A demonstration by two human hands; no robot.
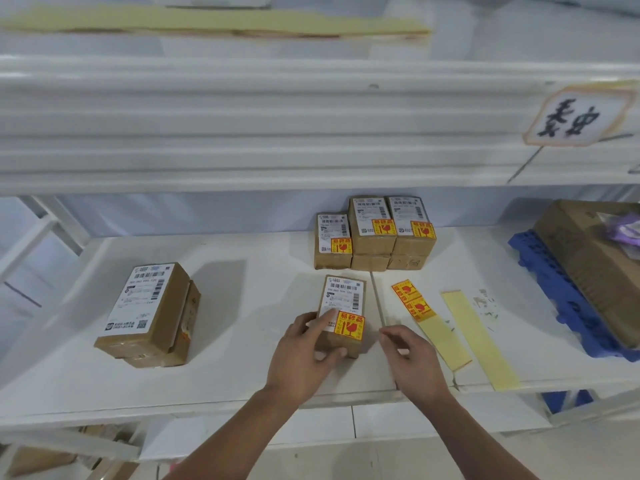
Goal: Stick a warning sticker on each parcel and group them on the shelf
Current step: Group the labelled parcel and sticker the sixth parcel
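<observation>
L hand (300, 358) grips stickered parcel (343, 298); R hand (415, 358) hovers beside.

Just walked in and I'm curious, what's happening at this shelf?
A person is labelling parcels. The left hand grips a small parcel with its warning sticker on; the right hand hovers beside it, empty. Stickered parcels stand grouped at the back, another pile sits left, and a strip holds two stickers.
</observation>
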